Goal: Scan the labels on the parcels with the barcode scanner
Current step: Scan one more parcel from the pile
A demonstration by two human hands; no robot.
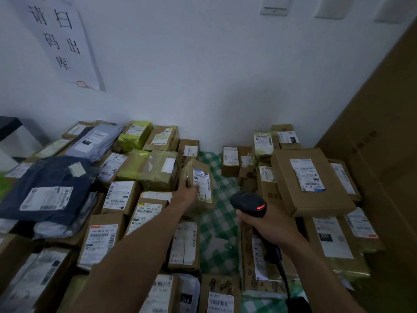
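While a parcel [199, 177] is gripped tilted by the left hand [187, 192], its label [201, 180] is presented.
Scanner [248, 203] clutched in right hand [270, 227] — scanned share of the piles [121, 195] cannot be told.

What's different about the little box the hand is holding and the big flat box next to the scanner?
The little box is tipped up on edge, gripped by the left hand. The big flat box lies flat on top of other parcels, untouched. The little box looks narrow and chunky, while the big flat box is wide and thin. Both are brown cardboard with a white label.
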